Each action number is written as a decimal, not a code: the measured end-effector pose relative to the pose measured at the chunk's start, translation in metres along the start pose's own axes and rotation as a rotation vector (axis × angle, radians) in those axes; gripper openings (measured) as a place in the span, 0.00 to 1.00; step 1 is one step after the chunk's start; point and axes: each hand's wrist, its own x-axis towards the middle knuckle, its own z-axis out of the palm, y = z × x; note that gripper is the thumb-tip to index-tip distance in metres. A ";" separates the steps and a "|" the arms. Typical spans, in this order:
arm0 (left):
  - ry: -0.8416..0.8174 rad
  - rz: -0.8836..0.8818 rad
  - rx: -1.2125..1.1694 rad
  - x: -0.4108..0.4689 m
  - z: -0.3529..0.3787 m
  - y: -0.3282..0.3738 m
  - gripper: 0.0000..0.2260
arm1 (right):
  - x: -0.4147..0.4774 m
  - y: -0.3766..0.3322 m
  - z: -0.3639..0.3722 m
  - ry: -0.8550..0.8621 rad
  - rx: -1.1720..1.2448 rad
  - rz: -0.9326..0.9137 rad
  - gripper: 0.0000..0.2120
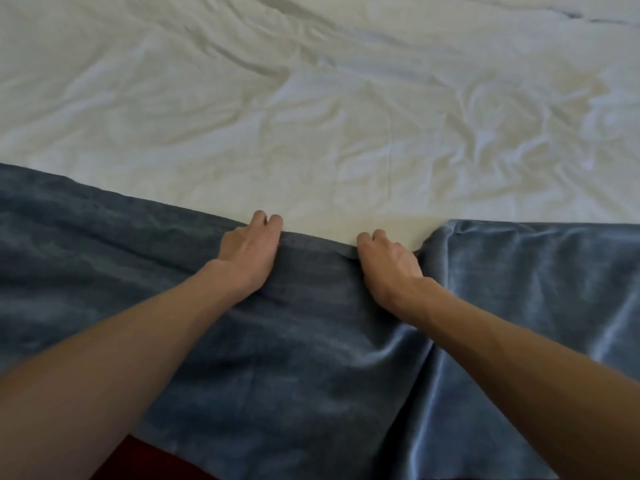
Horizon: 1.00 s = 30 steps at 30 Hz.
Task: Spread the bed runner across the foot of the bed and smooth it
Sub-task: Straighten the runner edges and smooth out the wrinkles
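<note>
Fingers [260, 220] curl tight around bed runner [311, 341] edge.

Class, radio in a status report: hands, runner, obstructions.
Left hand and right hand grip far edge of blue velvet bed runner. Runner creased beside right hand. Only wrinkled white sheet ahead.

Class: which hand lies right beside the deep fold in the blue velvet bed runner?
The right hand; the blue velvet bed runner lies flatter round the left hand.
</note>
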 end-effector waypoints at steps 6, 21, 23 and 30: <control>0.047 -0.048 -0.046 0.007 -0.007 -0.032 0.07 | 0.025 -0.025 -0.009 0.046 0.072 0.021 0.12; 0.200 -0.231 -0.075 0.012 -0.001 -0.058 0.30 | 0.062 -0.059 0.008 0.154 0.321 -0.160 0.21; 0.236 -0.113 -0.083 -0.001 0.010 -0.042 0.32 | 0.054 -0.054 0.012 0.277 0.160 -0.156 0.22; 0.055 -0.001 -0.008 -0.004 0.050 -0.034 0.33 | 0.050 -0.033 0.045 0.094 -0.012 -0.033 0.34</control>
